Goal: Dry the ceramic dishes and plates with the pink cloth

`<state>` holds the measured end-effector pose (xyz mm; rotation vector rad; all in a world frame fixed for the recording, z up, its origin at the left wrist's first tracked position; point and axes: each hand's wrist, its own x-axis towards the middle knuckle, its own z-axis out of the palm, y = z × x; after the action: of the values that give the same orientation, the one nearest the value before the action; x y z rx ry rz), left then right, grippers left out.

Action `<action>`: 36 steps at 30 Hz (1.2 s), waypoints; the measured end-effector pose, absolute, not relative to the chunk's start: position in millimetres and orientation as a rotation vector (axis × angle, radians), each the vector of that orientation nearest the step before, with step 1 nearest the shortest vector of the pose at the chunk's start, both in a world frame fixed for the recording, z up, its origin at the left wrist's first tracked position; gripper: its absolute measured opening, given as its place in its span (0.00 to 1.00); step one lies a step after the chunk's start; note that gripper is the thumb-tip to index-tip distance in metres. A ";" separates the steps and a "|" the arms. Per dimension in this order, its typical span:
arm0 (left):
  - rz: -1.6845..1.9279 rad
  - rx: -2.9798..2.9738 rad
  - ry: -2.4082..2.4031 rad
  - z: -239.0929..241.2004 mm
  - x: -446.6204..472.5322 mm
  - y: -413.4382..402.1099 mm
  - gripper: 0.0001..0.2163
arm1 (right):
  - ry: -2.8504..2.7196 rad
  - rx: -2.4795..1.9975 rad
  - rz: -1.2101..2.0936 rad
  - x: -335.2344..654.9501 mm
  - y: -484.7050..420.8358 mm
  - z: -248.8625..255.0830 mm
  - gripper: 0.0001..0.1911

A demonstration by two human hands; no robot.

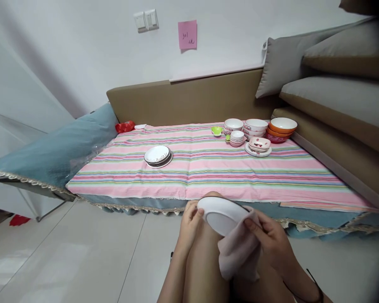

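Note:
A white plate with a dark rim (219,216) is held tilted over my knees, its underside with the foot ring facing me. My left hand (191,218) grips its left edge, thumb on the underside. On the right edge, my right hand (268,235) pinches a pale pink cloth (240,252) against the plate, and the cloth hangs down below it. The fingers behind the plate are partly hidden. Beyond, on the striped cover, sits a stack of plates (158,155) with a patterned white one on top.
Stacked bowls (255,126), orange-and-red bowls (281,126), small dishes (236,136) and a green dish (216,131) stand at the right back of the striped cover (202,172). Grey-brown cushions (341,92) pile at the right. A red bundle (125,126) lies far left.

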<state>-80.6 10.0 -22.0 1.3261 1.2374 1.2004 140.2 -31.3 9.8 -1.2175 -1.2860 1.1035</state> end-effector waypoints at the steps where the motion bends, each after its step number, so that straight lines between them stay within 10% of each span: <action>1: 1.183 1.295 1.220 -23.4 -78.1 9.2 0.20 | -1.118 -1.183 1.232 139.5 -28.3 7.5 0.14; 28: 1.250 0.866 1.576 -74.0 -70.9 21.3 0.23 | -0.326 -1.382 0.988 167.9 -17.7 -86.5 0.22; 36: 1.217 0.899 1.499 -70.1 -72.1 14.8 0.21 | -1.239 -1.511 0.891 117.9 -52.7 -59.6 0.20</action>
<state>-72.1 14.8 -70.1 0.8991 1.4994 1.2167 117.9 -52.7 -59.6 -1.5111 -1.2388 0.8914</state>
